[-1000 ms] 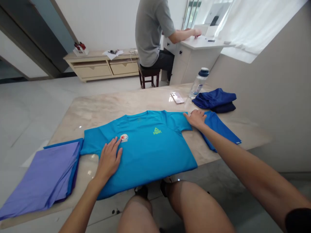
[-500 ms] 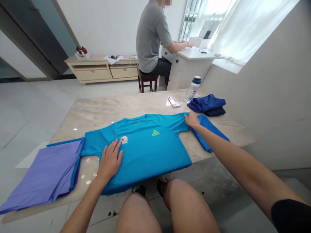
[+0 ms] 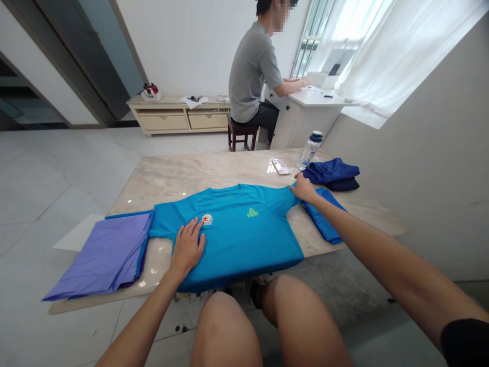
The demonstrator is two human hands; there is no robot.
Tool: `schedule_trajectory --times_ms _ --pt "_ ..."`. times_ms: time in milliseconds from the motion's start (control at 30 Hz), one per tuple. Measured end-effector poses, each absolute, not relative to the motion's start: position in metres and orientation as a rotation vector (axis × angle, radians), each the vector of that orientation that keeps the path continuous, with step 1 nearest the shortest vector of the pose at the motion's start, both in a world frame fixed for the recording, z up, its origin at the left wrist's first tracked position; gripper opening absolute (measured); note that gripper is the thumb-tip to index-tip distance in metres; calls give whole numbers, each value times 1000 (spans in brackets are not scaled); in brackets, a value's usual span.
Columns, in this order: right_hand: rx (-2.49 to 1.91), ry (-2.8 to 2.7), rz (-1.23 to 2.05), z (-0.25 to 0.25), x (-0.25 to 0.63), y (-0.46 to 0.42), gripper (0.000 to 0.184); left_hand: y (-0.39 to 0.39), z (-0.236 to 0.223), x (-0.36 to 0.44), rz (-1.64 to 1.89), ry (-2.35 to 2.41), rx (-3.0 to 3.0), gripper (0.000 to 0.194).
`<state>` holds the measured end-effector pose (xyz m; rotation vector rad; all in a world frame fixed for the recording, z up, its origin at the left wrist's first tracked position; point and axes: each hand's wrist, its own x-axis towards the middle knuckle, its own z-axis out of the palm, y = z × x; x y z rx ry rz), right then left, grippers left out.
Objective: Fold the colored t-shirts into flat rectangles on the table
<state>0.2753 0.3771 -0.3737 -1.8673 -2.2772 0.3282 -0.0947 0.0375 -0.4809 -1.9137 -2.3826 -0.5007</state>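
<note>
A turquoise T-shirt (image 3: 237,239) with a green logo and a round badge lies front up across the table, its hem hanging over the near edge. My left hand (image 3: 189,247) rests flat on its chest beside the badge, fingers spread. At the right sleeve's end, my right hand (image 3: 304,187) has its fingers closed on the cloth. The left sleeve reaches a pile of folded purple clothes (image 3: 110,250) with blue cloth beneath. Just under my right wrist lies a folded blue garment (image 3: 324,219).
Beyond my right hand are dark blue folded clothes (image 3: 332,173), a water bottle (image 3: 310,150) and a phone (image 3: 280,166) on the marble table (image 3: 183,171). Past the table, a person in grey (image 3: 252,71) sits on a stool (image 3: 242,133) at a white desk (image 3: 317,99). A low cabinet (image 3: 164,121) stands along the wall.
My right hand has drawn the sleeve end slightly, and the sleeve now looks narrower and bunched at the fingers. My left hand stays on the chest. The whole view has shifted a little left.
</note>
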Motion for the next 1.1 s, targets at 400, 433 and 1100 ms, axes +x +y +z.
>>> schedule_trajectory --times_ms 400,433,1100 --pt "-1437 -2382 1101 -351 150 317 61 37 -481 -94 -512 -2388 -1917 60" --pt "-1386 -2324 1204 -355 145 317 59 37 -481 -94 -513 -2390 -1918 61" --pt "-1301 -2743 326 -486 190 337 73 69 -479 -97 -400 -2422 -2009 65"
